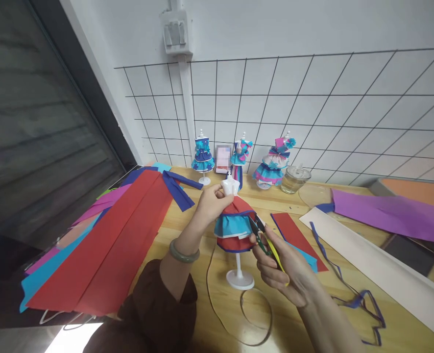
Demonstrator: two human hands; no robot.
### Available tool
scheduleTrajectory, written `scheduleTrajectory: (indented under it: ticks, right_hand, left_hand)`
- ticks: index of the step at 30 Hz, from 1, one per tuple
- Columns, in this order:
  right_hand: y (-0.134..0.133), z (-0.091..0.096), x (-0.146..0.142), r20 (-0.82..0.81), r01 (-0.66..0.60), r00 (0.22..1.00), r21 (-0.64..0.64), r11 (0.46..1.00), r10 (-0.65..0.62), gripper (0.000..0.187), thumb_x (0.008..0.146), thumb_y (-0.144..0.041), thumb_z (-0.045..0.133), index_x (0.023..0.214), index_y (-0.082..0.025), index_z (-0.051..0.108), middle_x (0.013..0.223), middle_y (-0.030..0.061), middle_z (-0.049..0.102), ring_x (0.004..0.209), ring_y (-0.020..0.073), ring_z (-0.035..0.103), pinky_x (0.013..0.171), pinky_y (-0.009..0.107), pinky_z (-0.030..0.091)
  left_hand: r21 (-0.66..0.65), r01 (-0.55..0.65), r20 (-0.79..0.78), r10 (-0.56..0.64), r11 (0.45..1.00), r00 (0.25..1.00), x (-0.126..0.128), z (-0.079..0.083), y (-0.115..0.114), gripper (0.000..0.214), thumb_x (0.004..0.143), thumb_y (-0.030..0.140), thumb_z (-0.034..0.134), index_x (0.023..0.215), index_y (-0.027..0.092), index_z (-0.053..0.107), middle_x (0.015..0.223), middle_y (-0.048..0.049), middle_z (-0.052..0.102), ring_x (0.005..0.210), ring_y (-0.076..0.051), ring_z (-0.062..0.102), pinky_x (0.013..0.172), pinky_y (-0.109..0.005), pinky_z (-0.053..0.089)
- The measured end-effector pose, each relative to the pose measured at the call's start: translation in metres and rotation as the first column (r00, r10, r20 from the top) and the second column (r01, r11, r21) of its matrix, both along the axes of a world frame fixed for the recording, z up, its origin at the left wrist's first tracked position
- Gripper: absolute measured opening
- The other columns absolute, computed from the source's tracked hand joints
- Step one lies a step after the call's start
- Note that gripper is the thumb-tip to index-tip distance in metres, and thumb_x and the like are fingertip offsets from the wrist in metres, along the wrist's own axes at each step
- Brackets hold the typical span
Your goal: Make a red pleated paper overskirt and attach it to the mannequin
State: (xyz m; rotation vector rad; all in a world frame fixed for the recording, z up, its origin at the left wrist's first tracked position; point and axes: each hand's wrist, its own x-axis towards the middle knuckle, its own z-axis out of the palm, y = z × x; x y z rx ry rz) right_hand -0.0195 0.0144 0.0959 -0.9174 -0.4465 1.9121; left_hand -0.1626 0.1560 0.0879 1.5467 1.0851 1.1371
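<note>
A small white doll-size dress form (230,187) stands upright on a round white base (240,279). It wears a tiered paper skirt (232,225) in red and light blue with dark blue edging. My left hand (213,203) grips the form at its waist, thumb over the top of the red tier. In my right hand (281,264) is a pair of scissors (270,247) with green and yellow handles. Their dark blades lie at the right edge of the upper red tier; whether paper is between them I cannot make out.
Several coloured paper sheets, with red (107,245) on top, lie at left. Three dressed mini forms stand behind, one in blue (203,154). A glass (295,180), red strip (298,240), white sheet (378,264), purple sheet (389,213) and thin ribbon (266,338) lie around.
</note>
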Motion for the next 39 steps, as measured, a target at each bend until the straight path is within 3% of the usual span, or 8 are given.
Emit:
scheduleTrajectory:
  ticks: [11, 23, 32, 39]
  right_hand:
    - [0.002, 0.002, 0.002, 0.072, 0.023, 0.997, 0.01, 1.0, -0.023, 0.039, 0.076, -0.055, 0.063, 0.076, -0.016, 0.057, 0.042, -0.0095, 0.039, 0.025, -0.0005, 0.022, 0.025, 0.012, 0.019]
    - [0.001, 0.003, 0.0, 0.16, 0.033, 0.986, 0.075, 0.997, -0.045, 0.041, 0.076, -0.058, 0.061, 0.078, -0.017, 0.056, 0.043, -0.0107, 0.037, 0.026, -0.0016, 0.018, 0.027, 0.011, 0.016]
    - [0.003, 0.003, -0.001, 0.212, 0.04, 0.975, 0.102, 0.994, -0.061, 0.043, 0.07, -0.059, 0.066, 0.075, -0.018, 0.054, 0.04, -0.0121, 0.033, 0.025, -0.0014, 0.017, 0.026, 0.011, 0.016]
    - [0.002, 0.002, 0.002, 0.222, 0.007, 0.974, 0.124, 0.992, -0.035, 0.041, 0.076, -0.059, 0.06, 0.078, -0.019, 0.055, 0.042, -0.0118, 0.034, 0.026, -0.0008, 0.018, 0.027, 0.012, 0.017]
  left_hand:
    - [0.186, 0.008, -0.225, 0.035, 0.982, 0.974, 0.004, 0.011, -0.019, 0.014, 0.072, 0.028, 0.058, 0.082, 0.019, 0.062, 0.06, 0.0053, 0.051, 0.055, -0.009, 0.046, 0.055, -0.021, 0.035]
    - [0.278, -0.018, -0.255, 0.092, 0.96, 0.963, 0.006, 0.03, -0.04, 0.012, 0.072, 0.025, 0.06, 0.083, 0.021, 0.064, 0.071, 0.0012, 0.062, 0.068, -0.014, 0.057, 0.063, -0.023, 0.04]
    - [0.282, -0.019, -0.265, 0.097, 0.959, 0.959, 0.006, 0.032, -0.042, 0.011, 0.073, 0.025, 0.06, 0.084, 0.021, 0.062, 0.074, 0.0012, 0.063, 0.072, -0.014, 0.058, 0.066, -0.024, 0.04]
    - [0.294, -0.009, -0.269, 0.092, 0.956, 0.959, 0.006, 0.031, -0.042, 0.012, 0.074, 0.025, 0.06, 0.086, 0.021, 0.062, 0.077, 0.0007, 0.065, 0.075, -0.015, 0.06, 0.068, -0.025, 0.042]
